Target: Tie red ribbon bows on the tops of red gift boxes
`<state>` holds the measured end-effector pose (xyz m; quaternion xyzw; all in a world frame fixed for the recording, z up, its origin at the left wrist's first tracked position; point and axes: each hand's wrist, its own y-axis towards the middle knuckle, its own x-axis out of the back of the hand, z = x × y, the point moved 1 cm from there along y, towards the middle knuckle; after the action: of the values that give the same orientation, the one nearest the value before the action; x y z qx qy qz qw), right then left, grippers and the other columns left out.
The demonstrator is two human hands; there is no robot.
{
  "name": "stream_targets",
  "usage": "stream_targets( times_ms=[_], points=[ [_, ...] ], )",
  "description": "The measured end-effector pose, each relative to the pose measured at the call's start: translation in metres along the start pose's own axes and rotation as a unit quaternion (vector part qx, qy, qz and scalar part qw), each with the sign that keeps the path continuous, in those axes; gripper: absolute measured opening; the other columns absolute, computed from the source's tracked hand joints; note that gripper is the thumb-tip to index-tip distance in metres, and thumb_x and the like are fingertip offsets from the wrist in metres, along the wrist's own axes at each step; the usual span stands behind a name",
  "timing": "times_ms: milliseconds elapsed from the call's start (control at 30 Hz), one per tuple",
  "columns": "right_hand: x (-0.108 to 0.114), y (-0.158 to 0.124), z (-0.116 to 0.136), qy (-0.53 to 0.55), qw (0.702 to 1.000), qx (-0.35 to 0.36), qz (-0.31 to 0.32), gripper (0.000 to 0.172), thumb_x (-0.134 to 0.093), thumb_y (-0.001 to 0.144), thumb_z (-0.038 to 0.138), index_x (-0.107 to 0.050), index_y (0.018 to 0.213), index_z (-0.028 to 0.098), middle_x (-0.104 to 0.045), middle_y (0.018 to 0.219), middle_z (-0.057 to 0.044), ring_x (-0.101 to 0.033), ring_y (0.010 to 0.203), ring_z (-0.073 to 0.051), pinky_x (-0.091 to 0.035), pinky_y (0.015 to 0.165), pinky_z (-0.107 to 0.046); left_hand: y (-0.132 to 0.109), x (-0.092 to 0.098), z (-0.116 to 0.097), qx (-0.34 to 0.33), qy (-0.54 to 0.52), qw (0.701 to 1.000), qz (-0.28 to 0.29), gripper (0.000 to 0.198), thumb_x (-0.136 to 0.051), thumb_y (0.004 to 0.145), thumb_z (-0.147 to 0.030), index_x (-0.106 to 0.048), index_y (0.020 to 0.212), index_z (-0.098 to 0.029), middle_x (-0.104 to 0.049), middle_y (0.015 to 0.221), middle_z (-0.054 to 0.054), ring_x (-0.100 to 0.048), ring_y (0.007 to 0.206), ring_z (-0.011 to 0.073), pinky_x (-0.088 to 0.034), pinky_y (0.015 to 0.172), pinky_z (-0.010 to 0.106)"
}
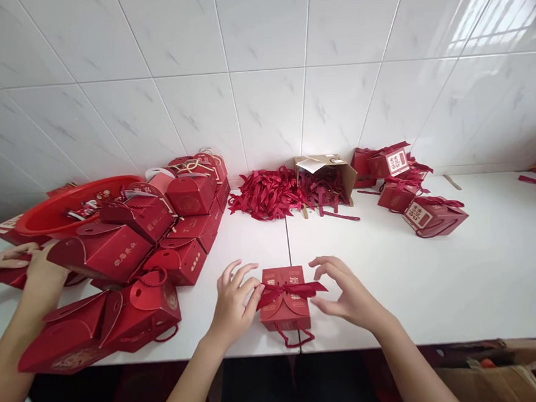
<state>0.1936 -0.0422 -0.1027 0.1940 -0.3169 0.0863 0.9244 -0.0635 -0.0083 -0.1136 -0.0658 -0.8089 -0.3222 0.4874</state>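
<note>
In front of me on the white table is a small red gift box (pixel 286 317) with gold print. A dark red ribbon (pixel 292 290) is tied in a bow across its top, and a red cord handle hangs at its near side. My left hand (pixel 235 301) is at the box's left, fingers spread, a fingertip touching or close to the ribbon's left end. Beyond the ribbon's right end, my right hand (pixel 343 290) curves open with a gap between thumb and fingers, holding nothing.
At left stand stacked red boxes (pixel 115 251) and a red basin (pixel 44 213) of small packets; another person's hands (pixel 43 266) hold a box there. A ribbon heap (pixel 270 195) and an open carton (pixel 347 180) lie by the tiled wall. Bowed boxes (pixel 437 217) sit right.
</note>
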Motion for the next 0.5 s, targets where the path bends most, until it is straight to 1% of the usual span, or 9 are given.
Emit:
stream_targets(
  times_ms=[67, 100, 133, 200, 267, 333, 400, 467, 500],
  points=[
    [-0.008, -0.003, -0.008, 0.079, 0.995, -0.007, 0.057, 0.082, -0.078, 0.062, 0.039, -0.036, 0.132, 0.026, -0.033, 0.143, -0.012, -0.032, 0.133, -0.028, -0.030, 0.107, -0.047, -0.005, -0.007, 0.000, 0.005, -0.071, 0.997, 0.014, 0.014, -0.045, 0.088, -0.017, -0.056, 0.081, -0.021, -0.056, 0.120, 0.006, -0.035, 0.124, 0.0265, -0.037, 0.098, 0.046],
    [-0.014, -0.004, -0.012, 0.104, 0.991, -0.006, 0.082, 0.103, -0.081, 0.057, 0.042, -0.023, 0.140, 0.026, -0.025, 0.148, -0.014, -0.025, 0.136, -0.030, -0.028, 0.108, -0.046, -0.008, -0.011, -0.001, 0.008, -0.099, 0.995, 0.016, 0.013, -0.045, 0.089, -0.016, -0.055, 0.084, -0.022, -0.055, 0.121, 0.006, -0.036, 0.125, 0.0248, -0.037, 0.099, 0.045],
    [-0.021, -0.005, -0.015, 0.119, 0.988, -0.005, 0.098, 0.114, -0.082, 0.055, 0.043, -0.014, 0.144, 0.027, -0.019, 0.150, -0.015, -0.021, 0.138, -0.030, -0.026, 0.110, -0.047, -0.010, -0.013, -0.003, 0.014, -0.121, 0.993, 0.008, 0.011, -0.045, 0.089, -0.016, -0.054, 0.090, -0.023, -0.053, 0.123, 0.006, -0.037, 0.125, 0.0237, -0.038, 0.100, 0.044],
    [-0.032, -0.007, -0.021, 0.143, 0.985, -0.012, 0.100, 0.115, -0.080, 0.060, 0.043, -0.006, 0.146, 0.028, -0.020, 0.150, -0.015, -0.024, 0.137, -0.030, -0.027, 0.109, -0.046, -0.015, -0.014, -0.008, 0.041, -0.151, 0.986, -0.051, 0.022, -0.047, 0.088, -0.017, -0.047, 0.109, -0.024, -0.049, 0.126, 0.009, -0.040, 0.122, 0.0230, -0.041, 0.098, 0.044],
    [-0.035, -0.009, -0.027, 0.158, 0.984, -0.030, 0.070, 0.111, -0.077, 0.063, 0.041, -0.004, 0.146, 0.029, -0.026, 0.146, -0.014, -0.033, 0.133, -0.029, -0.033, 0.106, -0.045, -0.022, -0.007, -0.011, 0.081, -0.159, 0.972, -0.151, 0.042, -0.051, 0.086, -0.019, -0.034, 0.124, -0.023, -0.046, 0.126, 0.013, -0.045, 0.119, 0.0237, -0.044, 0.093, 0.043],
    [-0.024, -0.013, -0.035, 0.143, 0.987, -0.064, 0.020, 0.108, -0.076, 0.064, 0.044, -0.006, 0.145, 0.029, -0.034, 0.141, -0.013, -0.041, 0.127, -0.029, -0.036, 0.103, -0.045, -0.034, 0.008, -0.009, 0.129, -0.127, 0.951, -0.251, 0.051, -0.055, 0.084, -0.022, -0.027, 0.127, -0.022, -0.045, 0.126, 0.015, -0.047, 0.118, 0.0249, -0.044, 0.092, 0.044],
    [0.002, -0.017, -0.048, 0.092, 0.985, -0.125, -0.070, 0.106, -0.072, 0.063, 0.052, -0.010, 0.145, 0.025, -0.041, 0.134, -0.014, -0.048, 0.119, -0.032, -0.040, 0.099, -0.048, -0.051, 0.028, -0.001, 0.185, -0.048, 0.925, -0.327, 0.056, -0.058, 0.081, -0.026, -0.024, 0.126, -0.022, -0.042, 0.128, 0.015, -0.046, 0.119, 0.0262, -0.042, 0.095, 0.046],
    [0.035, -0.023, -0.066, -0.018, 0.948, -0.242, -0.208, 0.123, -0.072, 0.055, 0.061, -0.003, 0.146, 0.016, -0.042, 0.130, -0.019, -0.048, 0.114, -0.040, -0.041, 0.094, -0.055, -0.070, 0.049, 0.012, 0.258, 0.040, 0.898, -0.354, 0.067, -0.060, 0.080, -0.032, -0.015, 0.129, -0.022, -0.030, 0.136, 0.019, -0.036, 0.127, 0.0300, -0.036, 0.100, 0.052],
    [0.050, -0.027, -0.076, -0.085, 0.908, -0.313, -0.264, 0.136, -0.076, 0.045, 0.063, -0.001, 0.145, 0.008, -0.041, 0.129, -0.025, -0.044, 0.115, -0.046, -0.038, 0.094, -0.059, -0.079, 0.059, 0.020, 0.297, 0.075, 0.886, -0.346, 0.072, -0.058, 0.080, -0.035, -0.010, 0.131, -0.021, -0.021, 0.140, 0.020, -0.027, 0.132, 0.0325, -0.030, 0.102, 0.055]
  ],
)
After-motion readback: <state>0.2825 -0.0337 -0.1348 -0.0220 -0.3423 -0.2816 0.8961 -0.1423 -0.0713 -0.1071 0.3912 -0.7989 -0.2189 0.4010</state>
